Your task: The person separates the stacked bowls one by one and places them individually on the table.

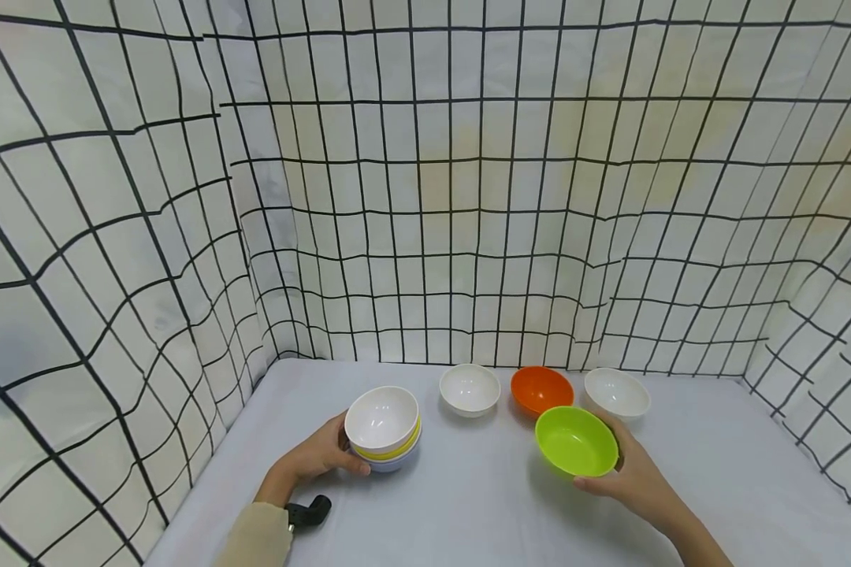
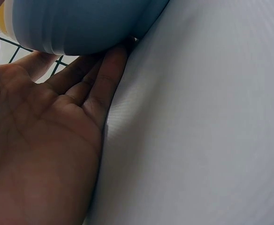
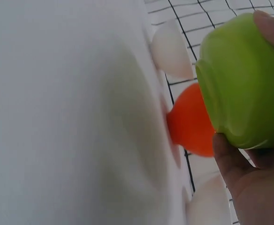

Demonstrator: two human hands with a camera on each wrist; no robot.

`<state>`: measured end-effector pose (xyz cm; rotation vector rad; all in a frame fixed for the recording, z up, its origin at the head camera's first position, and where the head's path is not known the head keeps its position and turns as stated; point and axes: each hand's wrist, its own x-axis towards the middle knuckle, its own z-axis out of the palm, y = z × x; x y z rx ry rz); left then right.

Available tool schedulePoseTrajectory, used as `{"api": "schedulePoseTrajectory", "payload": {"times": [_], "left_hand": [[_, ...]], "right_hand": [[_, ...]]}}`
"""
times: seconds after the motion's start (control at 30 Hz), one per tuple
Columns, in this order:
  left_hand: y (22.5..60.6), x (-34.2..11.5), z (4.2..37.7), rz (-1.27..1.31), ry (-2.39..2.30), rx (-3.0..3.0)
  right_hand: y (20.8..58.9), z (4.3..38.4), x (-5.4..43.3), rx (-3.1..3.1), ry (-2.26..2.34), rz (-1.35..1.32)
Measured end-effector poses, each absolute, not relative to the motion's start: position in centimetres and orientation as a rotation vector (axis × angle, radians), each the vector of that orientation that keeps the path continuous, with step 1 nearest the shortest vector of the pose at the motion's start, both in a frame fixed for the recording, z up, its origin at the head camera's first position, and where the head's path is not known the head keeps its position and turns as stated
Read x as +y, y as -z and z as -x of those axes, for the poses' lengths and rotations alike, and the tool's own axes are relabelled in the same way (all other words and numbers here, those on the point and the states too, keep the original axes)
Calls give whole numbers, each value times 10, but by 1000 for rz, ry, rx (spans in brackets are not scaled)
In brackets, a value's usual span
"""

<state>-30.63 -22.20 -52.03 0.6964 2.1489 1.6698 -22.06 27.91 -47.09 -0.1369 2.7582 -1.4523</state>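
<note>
On the left of the table, my left hand grips a stack of bowls from its left side. A white bowl tops the stack, a yellow bowl shows as a band under it, and a light blue bowl is lowest. The left wrist view has my fingers against the blue bowl's underside, close to the tabletop. My right hand holds a green bowl by its right side, thumb near the rim. This bowl is raised above the table, slightly tilted, its inside bare.
Behind the green bowl, an orange bowl stands between a white bowl on its left and another white bowl on its right. The table has a white cover. White cloth walls with black grid lines enclose the back and sides.
</note>
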Motion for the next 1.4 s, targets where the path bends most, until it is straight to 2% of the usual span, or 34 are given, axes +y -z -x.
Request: {"api": "schedulePoseTrajectory", "payload": {"times": [0.7,1.4], "left_hand": [[520,-222,306,-678,-1699,2108],[519,-221,305,-681,-1709,2096]], "right_hand": [[492,228,347,2711,1196,119],[502,225,401,2714,1194,190]]}}
